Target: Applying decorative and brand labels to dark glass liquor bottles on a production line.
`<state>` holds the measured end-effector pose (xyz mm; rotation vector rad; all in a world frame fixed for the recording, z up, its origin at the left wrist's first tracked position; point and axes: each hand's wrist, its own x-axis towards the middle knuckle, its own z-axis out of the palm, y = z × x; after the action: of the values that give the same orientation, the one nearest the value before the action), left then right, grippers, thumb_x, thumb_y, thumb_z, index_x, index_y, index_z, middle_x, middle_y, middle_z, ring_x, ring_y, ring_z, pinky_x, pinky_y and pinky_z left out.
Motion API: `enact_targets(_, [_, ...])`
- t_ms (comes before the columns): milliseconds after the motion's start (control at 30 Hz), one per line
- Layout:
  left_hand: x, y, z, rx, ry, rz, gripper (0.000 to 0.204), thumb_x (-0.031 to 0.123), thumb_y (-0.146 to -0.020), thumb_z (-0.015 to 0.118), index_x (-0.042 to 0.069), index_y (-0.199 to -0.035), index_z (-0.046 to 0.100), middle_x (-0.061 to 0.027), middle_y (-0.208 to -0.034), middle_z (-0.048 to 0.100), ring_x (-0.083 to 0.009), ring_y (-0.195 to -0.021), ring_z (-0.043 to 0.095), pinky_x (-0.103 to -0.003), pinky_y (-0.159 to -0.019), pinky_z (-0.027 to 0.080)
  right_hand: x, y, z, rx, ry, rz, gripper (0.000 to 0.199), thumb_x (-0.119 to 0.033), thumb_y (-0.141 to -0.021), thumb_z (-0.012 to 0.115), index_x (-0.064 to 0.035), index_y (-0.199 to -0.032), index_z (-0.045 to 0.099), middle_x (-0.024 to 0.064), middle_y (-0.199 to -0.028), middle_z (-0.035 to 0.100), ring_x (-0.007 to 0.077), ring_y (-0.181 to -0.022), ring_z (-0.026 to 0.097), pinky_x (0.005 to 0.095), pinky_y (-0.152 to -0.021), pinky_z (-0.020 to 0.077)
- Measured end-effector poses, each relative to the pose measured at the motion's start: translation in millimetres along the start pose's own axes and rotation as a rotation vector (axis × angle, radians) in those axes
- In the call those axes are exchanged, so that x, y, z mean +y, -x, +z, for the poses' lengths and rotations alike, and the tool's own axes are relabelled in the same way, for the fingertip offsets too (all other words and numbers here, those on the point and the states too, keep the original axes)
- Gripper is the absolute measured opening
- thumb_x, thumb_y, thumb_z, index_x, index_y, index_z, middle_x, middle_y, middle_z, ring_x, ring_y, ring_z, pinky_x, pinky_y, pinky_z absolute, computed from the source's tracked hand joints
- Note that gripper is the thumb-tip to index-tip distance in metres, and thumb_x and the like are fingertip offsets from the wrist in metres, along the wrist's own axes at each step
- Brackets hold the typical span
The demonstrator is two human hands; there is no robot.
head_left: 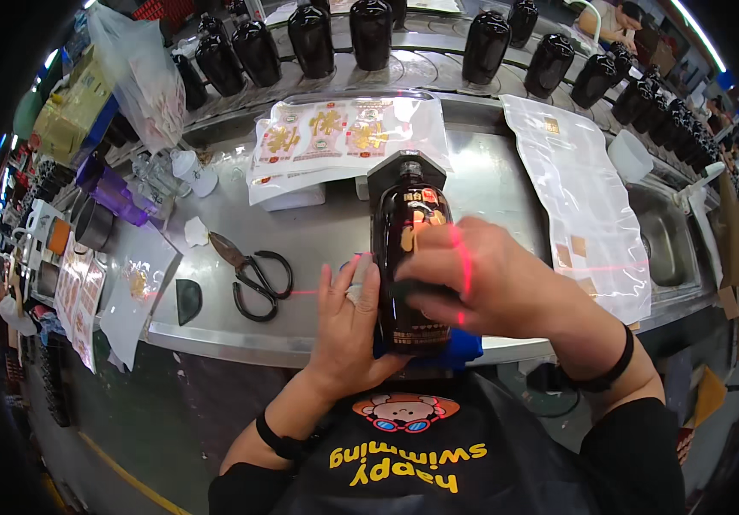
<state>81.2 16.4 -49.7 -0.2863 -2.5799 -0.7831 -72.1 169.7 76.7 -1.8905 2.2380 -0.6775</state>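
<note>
We keep the dark bottle (404, 232) at the near edge of the bench (485, 163); our left hand (348, 322), fingers outstretched, touches its side, probably for steadiness. Our right hand (485, 275) curls over its front; what it pinches, we cannot tell.

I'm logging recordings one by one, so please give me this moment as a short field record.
Left hand: fingers extended, beside the dark bottle
Right hand: fingers curled over the bottle's front; grip unclear
Left of bottle: scissors, half-moon dark piece
Beyond bottle: printed label sheets
Right side: white sheet, metal sink
Background: more dark bottles
</note>
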Motion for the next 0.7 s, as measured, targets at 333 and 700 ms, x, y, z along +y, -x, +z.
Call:
enact_targets(333, [11, -41, -28, -0.098, -0.051, 0.197, 0.092, 0.073, -0.084, 0.047, 0.006, -0.147, 0.037, -0.0151, -0.141, 0.05, -0.0417, -0.14, 0.025, -0.062, -0.114, 0.004, 59, 40, 26, 0.609, -0.806, 0.511, 0.02, -0.015, -0.088, 0.069, 0.0003, -0.101, 0.064, 0.0006, -0.084, 0.065, 0.0049, -0.073, 0.058, 0.0207, -0.064, 0.0474])
enact_targets(700, [-5, -72, -26, 0.056, -0.226, 0.241, 0.061, 0.054, -0.096, 0.044, 0.012, -0.139, 0.052, -0.0058, -0.118, 0.066, -0.0268, -0.122, 0.047, -0.056, -0.116, 0.009, 69, 56, 44, 0.638, -0.609, 0.362, 0.02, -0.01, -0.088, 0.07, 0.0003, -0.103, 0.064, 0.0015, -0.086, 0.066, 0.0052, -0.077, 0.059, 0.0212, -0.066, 0.0489])
